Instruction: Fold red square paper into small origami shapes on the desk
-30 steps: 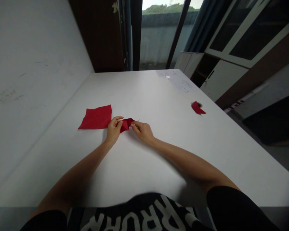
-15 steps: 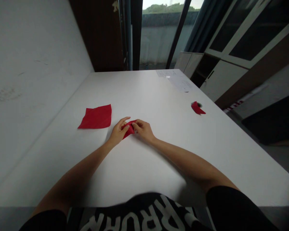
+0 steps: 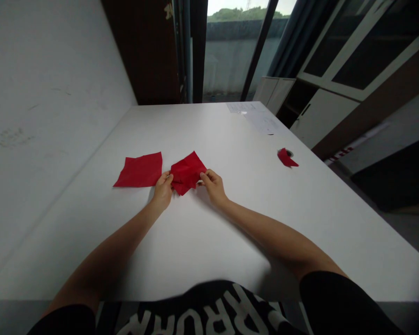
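Note:
Between my hands is a creased red sheet (image 3: 187, 171), spread out with one corner pointing away from me; whether it is cloth or paper I cannot tell. My left hand (image 3: 163, 190) pinches its left edge between thumb and fingers. On the opposite side my right hand (image 3: 213, 184) grips the right corner, thumb on top. A second red sheet (image 3: 139, 170), roughly square, lies flat on the white table (image 3: 209, 242) just left of my left hand.
Toward the table's right edge lies a red folded piece (image 3: 287, 158) against a small dark round object (image 3: 289, 153). Printed papers (image 3: 260, 120) rest near the far right corner. A white wall (image 3: 56, 93) borders the left side.
The red sheet was bunched and folded between my fingers; now it is opened out. My hands have drawn apart, the left one to the left, the right one slightly right.

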Available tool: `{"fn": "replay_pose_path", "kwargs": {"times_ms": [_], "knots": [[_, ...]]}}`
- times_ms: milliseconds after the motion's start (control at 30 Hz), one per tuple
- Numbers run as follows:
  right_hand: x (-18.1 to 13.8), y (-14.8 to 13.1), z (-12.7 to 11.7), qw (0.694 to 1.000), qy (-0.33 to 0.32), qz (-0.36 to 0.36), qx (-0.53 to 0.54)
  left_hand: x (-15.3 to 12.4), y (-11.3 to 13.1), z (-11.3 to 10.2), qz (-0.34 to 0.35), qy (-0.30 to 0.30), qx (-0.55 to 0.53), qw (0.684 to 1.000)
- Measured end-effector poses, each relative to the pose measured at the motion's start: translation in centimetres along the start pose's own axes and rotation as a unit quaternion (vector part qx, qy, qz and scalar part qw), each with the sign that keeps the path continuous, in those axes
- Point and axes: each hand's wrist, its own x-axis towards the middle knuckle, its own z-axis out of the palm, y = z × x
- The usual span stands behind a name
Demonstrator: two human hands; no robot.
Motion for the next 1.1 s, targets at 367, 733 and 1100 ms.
{"fn": "replay_pose_path", "kwargs": {"times_ms": [367, 733, 1100], "knots": [[0.5, 0.4, -0.4, 0.993, 0.007, 0.08, 0.087, 0.1, 0.1, 0.1, -0.007, -0.01, -0.059, 0.998], [-0.7, 0.5, 0.0, 0.985, -0.034, 0.02, -0.167, 0.1, -0.3, -0.4, 0.014, 0.051, -0.026, 0.998], [-2.8, -1.8, 1.2, 0.939, -0.057, -0.067, -0.333, -0.4, 0.0, -0.1, 0.03, 0.054, 0.027, 0.998]]}}
